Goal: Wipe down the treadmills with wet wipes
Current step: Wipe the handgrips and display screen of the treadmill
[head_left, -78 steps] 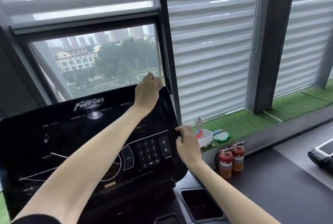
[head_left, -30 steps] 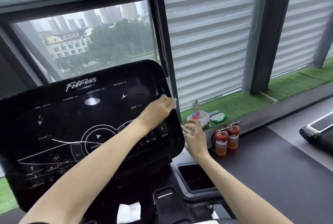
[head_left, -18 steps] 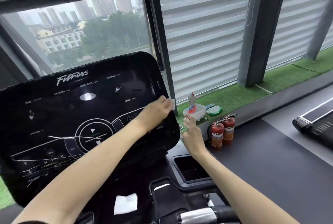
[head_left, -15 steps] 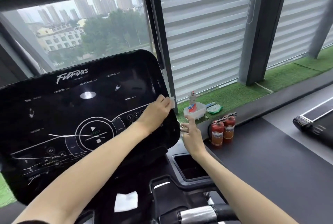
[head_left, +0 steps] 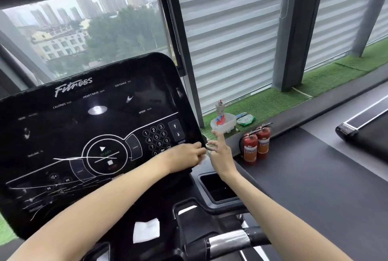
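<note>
console (head_left: 94, 126) lies crosswise, leaning back; left hand (head_left: 184, 156) pinches wipe (head_left: 203, 158)

Treadmill console (head_left: 88, 134) at left; ledge (head_left: 273, 101) behind and to its right.
Left hand (head_left: 184, 157), pinching a wet wipe (head_left: 206, 154), meets right hand (head_left: 220, 153) at the console's lower right corner, above the cup tray (head_left: 218, 189). Spare wipe (head_left: 146, 230) lies below the console. Two extinguishers (head_left: 251, 148) stand before the ledge, which bears a tub (head_left: 223, 124) and a packet (head_left: 246, 119).
</note>
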### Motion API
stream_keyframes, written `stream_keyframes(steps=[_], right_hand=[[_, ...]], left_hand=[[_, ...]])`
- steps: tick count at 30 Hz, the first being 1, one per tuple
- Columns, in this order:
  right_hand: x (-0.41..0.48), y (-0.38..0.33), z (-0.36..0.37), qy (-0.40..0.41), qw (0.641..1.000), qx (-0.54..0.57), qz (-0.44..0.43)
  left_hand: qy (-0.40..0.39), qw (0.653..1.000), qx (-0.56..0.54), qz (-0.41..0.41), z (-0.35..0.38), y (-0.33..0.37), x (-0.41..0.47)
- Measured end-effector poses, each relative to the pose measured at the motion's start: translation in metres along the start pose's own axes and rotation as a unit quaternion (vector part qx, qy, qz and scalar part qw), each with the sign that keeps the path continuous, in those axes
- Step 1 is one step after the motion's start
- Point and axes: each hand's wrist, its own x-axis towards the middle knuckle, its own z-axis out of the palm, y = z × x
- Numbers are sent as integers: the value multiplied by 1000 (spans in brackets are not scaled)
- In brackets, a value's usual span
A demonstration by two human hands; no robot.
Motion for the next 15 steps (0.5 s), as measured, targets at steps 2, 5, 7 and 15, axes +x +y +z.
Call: stream_keyframes(steps=[2,5,7,15], right_hand=[[-2,0,0,5,1000,8,5],[-4,-1,1,3,1000,15,4],[-3,0,2,5,1000,13,4],[-2,0,4,9,1000,7,18]], left_hand=[[35,995,-22,-95,-6,-10,5],[61,984,-84,-145,-8,-11,5],[22,996,-73,-38,-4,-2,1],[24,988,-116,-102,-20,-9,-3]])
